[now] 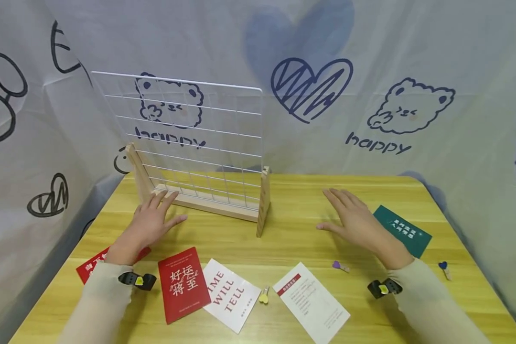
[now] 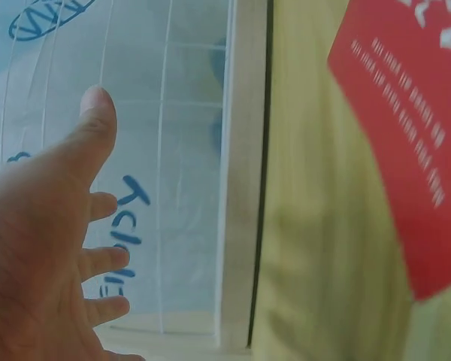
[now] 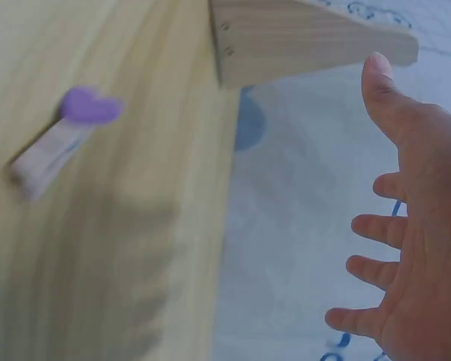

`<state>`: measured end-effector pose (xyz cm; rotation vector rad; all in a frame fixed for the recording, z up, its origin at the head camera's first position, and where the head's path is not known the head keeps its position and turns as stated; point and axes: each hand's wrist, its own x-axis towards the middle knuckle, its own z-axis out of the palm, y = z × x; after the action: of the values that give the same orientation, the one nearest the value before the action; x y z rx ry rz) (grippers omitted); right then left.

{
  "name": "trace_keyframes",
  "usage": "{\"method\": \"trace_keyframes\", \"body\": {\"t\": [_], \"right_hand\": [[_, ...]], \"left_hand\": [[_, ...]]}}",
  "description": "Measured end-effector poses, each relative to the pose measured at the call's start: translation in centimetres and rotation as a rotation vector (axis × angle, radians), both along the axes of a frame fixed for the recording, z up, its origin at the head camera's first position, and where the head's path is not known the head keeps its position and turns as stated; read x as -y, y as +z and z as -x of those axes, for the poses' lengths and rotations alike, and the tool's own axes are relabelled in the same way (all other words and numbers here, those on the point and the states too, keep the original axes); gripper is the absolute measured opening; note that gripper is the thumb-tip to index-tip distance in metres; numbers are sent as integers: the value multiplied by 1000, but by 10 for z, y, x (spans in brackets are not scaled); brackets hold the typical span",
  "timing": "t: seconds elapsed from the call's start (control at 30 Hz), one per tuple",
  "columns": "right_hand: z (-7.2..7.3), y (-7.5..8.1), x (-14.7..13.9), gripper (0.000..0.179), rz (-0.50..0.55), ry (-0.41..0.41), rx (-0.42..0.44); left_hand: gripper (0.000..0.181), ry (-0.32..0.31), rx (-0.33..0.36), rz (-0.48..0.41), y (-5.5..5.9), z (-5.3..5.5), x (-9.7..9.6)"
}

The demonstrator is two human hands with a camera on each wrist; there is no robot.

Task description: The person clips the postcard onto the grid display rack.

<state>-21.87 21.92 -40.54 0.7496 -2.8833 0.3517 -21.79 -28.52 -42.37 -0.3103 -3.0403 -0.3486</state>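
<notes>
My left hand [image 1: 152,224] hovers with spread fingers in front of the white wire grid rack [image 1: 215,131], close to its wooden base [image 1: 215,206]; it holds nothing. Over the table's right half, my right hand [image 1: 354,222] is also spread and holds nothing. The green card [image 1: 404,230] lies beside the right forearm. A red card [image 1: 184,284] partly covers a white card with red lettering [image 1: 232,296]. Another red card [image 1: 92,265] is partly hidden under the left wrist. A white card with a red band [image 1: 311,306] lies front and centre.
Small wooden clips lie on the table: one with a yellow heart [image 1: 264,296], one with a purple heart [image 1: 339,265], one with a dark blue heart [image 1: 445,269]. A white curtain with drawings [image 1: 318,143] hangs behind the wooden table [image 1: 301,215].
</notes>
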Motion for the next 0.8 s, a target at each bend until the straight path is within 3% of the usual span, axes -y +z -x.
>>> {"method": "trace_keyframes", "body": {"t": [0.2,0.47,0.63,0.8], "right_hand": [[6,18,29,91,3,29,-12],[11,36,67,86,43,60,-84],[14,44,85,83,57,82,-101],[20,48,101,82,60,101,-119]], "left_hand": [[83,31,-41,-31,14,3,15],[82,66,-98,-69,43,10,39],[86,107,-87,-109,57,18,53],[93,143,-123,-152,66,30,62]]}}
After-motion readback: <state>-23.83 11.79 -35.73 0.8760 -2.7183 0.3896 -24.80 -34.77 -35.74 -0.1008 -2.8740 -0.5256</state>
